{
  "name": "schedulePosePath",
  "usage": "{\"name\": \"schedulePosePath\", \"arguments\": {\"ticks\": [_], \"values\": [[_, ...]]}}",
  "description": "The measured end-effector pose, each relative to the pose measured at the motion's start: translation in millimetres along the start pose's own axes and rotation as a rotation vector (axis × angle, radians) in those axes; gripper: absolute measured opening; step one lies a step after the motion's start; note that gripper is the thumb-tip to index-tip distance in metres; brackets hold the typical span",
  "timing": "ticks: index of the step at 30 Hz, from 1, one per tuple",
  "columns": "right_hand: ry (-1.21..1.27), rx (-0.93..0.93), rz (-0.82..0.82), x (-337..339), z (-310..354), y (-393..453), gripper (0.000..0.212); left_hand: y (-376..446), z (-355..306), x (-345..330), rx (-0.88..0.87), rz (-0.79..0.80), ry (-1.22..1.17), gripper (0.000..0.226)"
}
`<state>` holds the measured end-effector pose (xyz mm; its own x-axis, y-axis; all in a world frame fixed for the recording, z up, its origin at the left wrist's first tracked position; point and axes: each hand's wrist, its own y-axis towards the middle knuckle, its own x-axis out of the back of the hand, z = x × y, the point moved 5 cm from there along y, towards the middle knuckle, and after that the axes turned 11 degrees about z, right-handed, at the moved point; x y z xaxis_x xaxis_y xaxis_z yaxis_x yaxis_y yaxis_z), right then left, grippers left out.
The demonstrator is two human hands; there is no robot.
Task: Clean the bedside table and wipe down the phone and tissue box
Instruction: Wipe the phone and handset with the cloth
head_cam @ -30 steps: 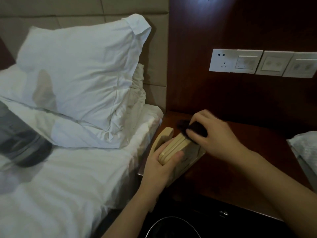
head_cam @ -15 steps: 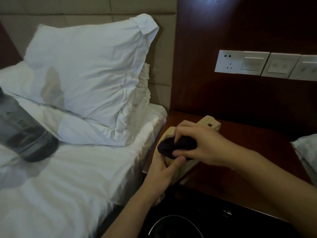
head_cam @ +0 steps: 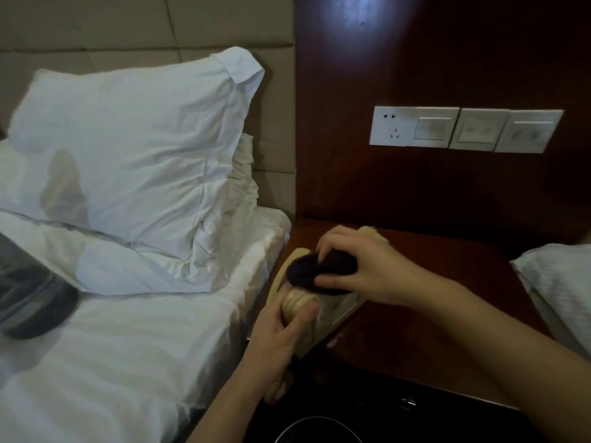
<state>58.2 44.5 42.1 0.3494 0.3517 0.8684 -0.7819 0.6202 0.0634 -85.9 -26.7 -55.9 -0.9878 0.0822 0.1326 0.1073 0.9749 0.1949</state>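
A beige phone [head_cam: 337, 310] lies on the left part of the dark wooden bedside table [head_cam: 415, 340], next to the bed. My left hand [head_cam: 281, 334] grips the near end of its handset [head_cam: 295, 303]. My right hand [head_cam: 364, 266] presses a dark bunched cloth [head_cam: 315, 268] onto the handset's upper part. Much of the phone is hidden under both hands. No tissue box is in view.
A white bed [head_cam: 112, 346] with stacked pillows [head_cam: 128, 148] borders the table on the left. A dark grey object [head_cam: 32, 302] lies on the sheet. Wall sockets and switches [head_cam: 463, 129] sit above the table. White fabric [head_cam: 563, 289] lies at the right edge. A round dark rim [head_cam: 319, 431] shows below.
My right hand drew the cloth from the far end of the handset toward its near part. My left hand kept its grip. The view shifted slightly.
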Motion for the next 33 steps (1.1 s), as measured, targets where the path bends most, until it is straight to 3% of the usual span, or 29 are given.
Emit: {"name": "schedulePosePath", "arguments": {"ticks": [2,6,11,16,22,25,29,33], "values": [[0.039,-0.139,-0.184,20.5,-31.5,-13.0,0.019,0.9,-4.2,2.1,-0.013,0.033,0.081,0.054],[0.357,-0.373,-0.465,28.0,-77.2,-39.3,0.018,11.4,-32.0,1.1,-0.009,0.067,0.34,0.039],[0.458,-0.409,-0.58,23.2,-82.7,-47.1,0.021,60.9,-68.5,-37.3,0.04,0.294,0.942,0.048],[0.469,-0.366,-0.608,13.5,-82.4,-62.4,0.021,93.5,-71.7,-67.7,0.153,0.396,1.09,0.04],[0.592,-0.396,-0.64,21.0,-96.4,-87.2,0.02,73.6,-82.2,-72.2,0.039,0.406,1.052,0.039],[0.644,-0.31,-0.637,27.6,-77.7,-87.5,0.021,62.5,-88.0,-62.5,-0.029,0.296,0.976,0.039],[0.536,-0.126,-0.535,47.7,-31.3,-80.8,0.021,46.4,-96.5,-46.4,-0.085,0.15,0.838,0.039],[0.585,-0.202,-0.476,63.7,-29.0,-79.9,0.024,35.1,-102.7,-38.1,-0.138,0.119,0.798,0.038]]}}
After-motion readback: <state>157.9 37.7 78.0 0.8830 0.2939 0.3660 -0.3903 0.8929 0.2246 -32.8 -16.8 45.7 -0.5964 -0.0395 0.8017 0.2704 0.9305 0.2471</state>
